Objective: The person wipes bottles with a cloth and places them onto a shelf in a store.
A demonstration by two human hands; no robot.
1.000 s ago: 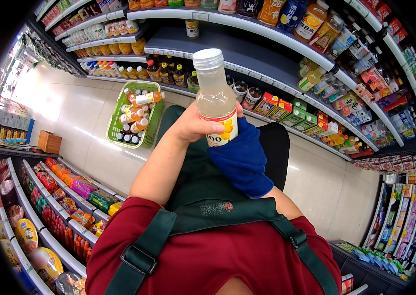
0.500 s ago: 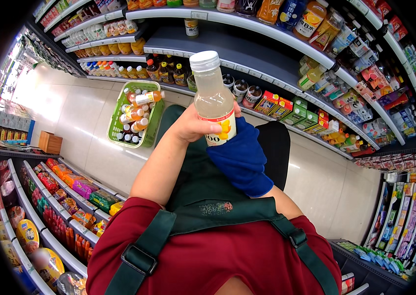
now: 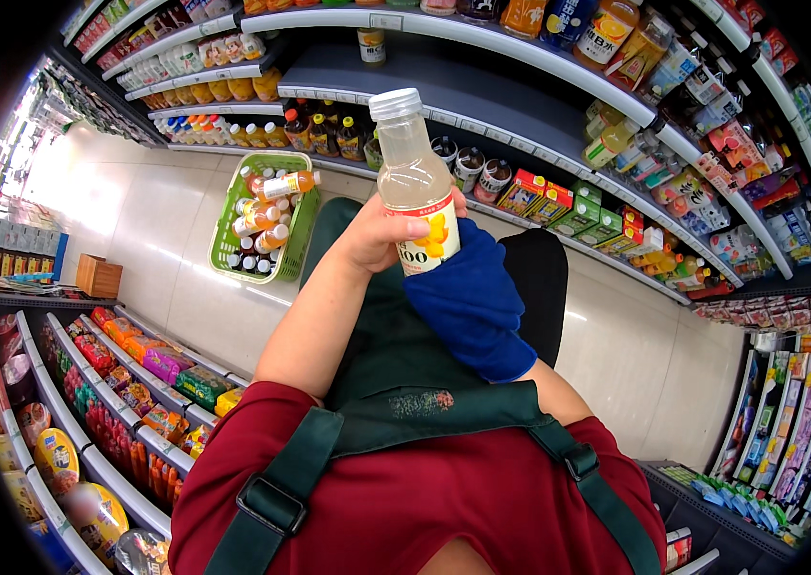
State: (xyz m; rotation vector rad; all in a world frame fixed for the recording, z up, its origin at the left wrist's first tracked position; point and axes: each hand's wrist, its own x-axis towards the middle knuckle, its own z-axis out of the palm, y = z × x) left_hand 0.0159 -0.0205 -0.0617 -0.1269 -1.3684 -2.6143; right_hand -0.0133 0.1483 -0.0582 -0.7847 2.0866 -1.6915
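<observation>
My left hand is closed round the middle of a clear plastic bottle of pale, cloudy drink. Its white cap is on, and the label has a red band and yellow fruit. The bottle leans slightly, cap end away from me. Around its lower end is a blue cloth, which covers my right hand; only that forearm shows below the cloth. The right fingers are hidden, but the cloth is bunched in that hand and pressed against the bottle.
On the floor ahead to the left stands a green basket holding several drink bottles. Ahead, a dark shelf carries a single bottle on its left part. Drink cartons line the lower shelf. Snack shelves flank me at left.
The bottle has turned slightly in my grip, so more of the label's fruit shows. My left thumb sits a little higher. The cloth still wraps the lower end.
</observation>
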